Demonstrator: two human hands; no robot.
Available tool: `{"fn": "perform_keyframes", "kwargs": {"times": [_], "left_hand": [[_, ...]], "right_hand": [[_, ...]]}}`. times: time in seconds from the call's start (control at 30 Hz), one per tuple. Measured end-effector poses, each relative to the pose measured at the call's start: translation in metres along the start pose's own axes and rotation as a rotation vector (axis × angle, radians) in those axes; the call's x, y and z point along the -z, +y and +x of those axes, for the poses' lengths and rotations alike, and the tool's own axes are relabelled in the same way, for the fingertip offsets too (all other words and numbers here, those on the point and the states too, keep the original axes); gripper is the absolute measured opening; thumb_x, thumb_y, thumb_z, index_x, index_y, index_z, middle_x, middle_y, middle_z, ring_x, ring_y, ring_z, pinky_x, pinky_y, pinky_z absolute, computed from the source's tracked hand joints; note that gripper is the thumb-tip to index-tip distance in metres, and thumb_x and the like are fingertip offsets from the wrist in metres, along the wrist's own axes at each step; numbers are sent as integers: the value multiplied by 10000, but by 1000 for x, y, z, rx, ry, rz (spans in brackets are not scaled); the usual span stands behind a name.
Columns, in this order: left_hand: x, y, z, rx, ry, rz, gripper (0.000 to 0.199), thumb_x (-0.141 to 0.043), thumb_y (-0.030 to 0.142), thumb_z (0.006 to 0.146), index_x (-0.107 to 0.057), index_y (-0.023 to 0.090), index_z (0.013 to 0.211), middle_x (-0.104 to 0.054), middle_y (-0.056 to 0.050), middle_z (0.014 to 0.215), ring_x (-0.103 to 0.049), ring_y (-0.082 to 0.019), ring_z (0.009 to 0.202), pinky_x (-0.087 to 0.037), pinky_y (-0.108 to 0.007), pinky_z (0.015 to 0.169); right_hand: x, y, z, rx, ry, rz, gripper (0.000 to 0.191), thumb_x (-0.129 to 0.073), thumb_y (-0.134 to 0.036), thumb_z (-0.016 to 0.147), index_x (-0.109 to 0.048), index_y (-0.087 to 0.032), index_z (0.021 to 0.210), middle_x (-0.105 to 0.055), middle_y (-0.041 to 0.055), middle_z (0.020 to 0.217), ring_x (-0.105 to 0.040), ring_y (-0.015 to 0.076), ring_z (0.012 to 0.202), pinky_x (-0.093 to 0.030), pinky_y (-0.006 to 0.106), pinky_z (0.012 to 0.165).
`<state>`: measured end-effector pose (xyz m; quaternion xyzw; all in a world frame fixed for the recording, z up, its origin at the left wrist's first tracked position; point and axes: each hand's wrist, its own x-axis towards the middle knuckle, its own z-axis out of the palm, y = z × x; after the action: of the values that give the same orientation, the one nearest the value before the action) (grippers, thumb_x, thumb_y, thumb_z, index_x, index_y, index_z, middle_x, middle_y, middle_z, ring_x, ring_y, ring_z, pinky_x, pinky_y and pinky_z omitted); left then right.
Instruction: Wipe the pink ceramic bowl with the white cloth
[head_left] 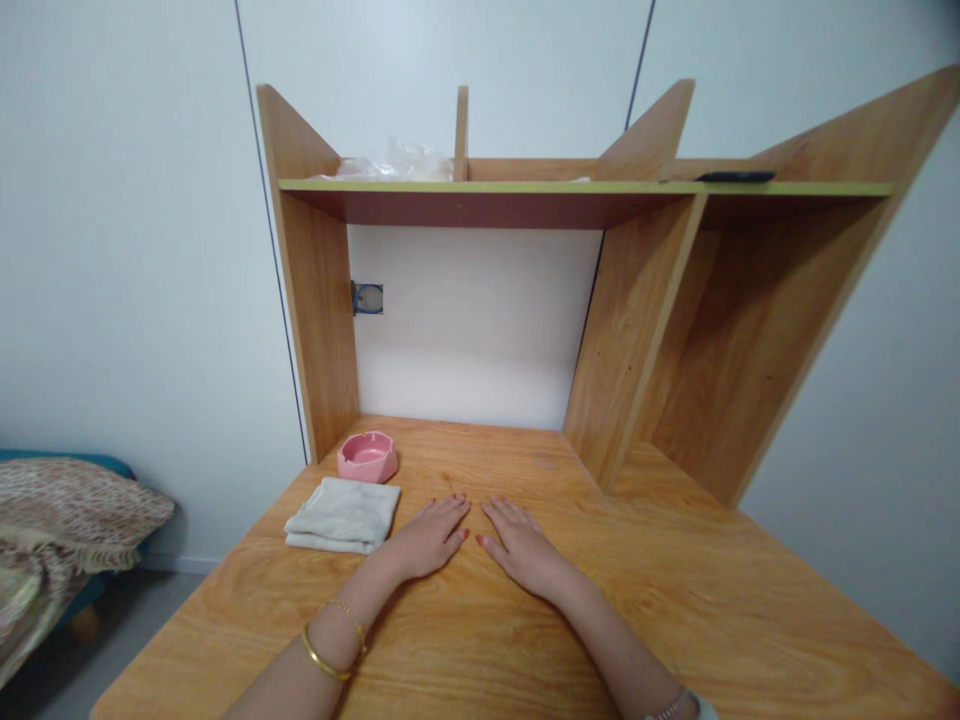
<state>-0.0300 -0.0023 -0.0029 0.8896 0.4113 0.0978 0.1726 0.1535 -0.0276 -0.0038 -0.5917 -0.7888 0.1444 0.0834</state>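
Observation:
My left hand (pixel 430 538) lies palm down on the wooden desk (pixel 465 640), fingers stretched out, holding nothing. Just left of it is a folded light grey cloth (pixel 343 514). Behind the cloth sits a pink angular ashtray-like bowl (pixel 367 457), with nothing visible inside. My right hand (pixel 523 548) also rests flat on the desk, its fingers extended and nothing in it. A small gap separates the two hands.
A wooden shelf unit (pixel 634 340) stands at the back of the desk. Its upper shelf bears clear plastic wrapping (pixel 397 163) and a flat dark object (pixel 735 177). At the far left is a patterned blanket (pixel 67 510) with a fringe.

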Motion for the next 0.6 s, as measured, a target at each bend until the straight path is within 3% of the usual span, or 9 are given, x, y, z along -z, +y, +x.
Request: {"fn": "perform_keyframes", "kwargs": {"times": [0.6], "left_hand": [[2,2,-1,6,6,-3,526,-280,381,891,-313,124,1348,-252,-101,1421,-192,-189,1320,-143,-366,1080]], "right_hand": [[-2,1,0,7,24,-4,618,-254,-488,858,-304,-124,1356,-253,113,1428,-168,237,1324,-135,406,1058]]}}
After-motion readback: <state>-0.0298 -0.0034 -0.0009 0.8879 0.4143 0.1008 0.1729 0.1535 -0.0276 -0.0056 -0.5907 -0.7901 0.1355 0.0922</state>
